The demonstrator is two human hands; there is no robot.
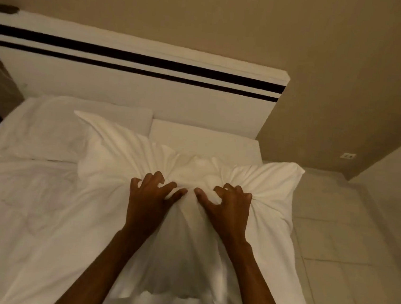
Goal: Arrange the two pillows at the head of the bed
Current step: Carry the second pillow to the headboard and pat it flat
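Both grips are clenched into the held pillow's (192,175) fabric: left hand (150,196) and right hand (230,207) side by side near its middle. Its long axis runs parallel to the headboard (132,80). The second pillow (56,129) lies against the headboard, left; the open spot beside it is ahead, equally near both hands.

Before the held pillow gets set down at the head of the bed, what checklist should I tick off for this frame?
1. Left hand grips the held pillow: ok, fingers dig into bunched fabric.
2. Right hand grips it too: ok.
3. First pillow already at the headboard: ok, lying flat on the left side.
4. Free spot for the second one: ok, bare mattress shows at the right by the headboard.
5. Held pillow squared to the bed: not ok, it sits skewed, its right corner overhanging the tiled floor.
6. Pillowcase fully on: cannot tell, the near end is hidden by the arms.
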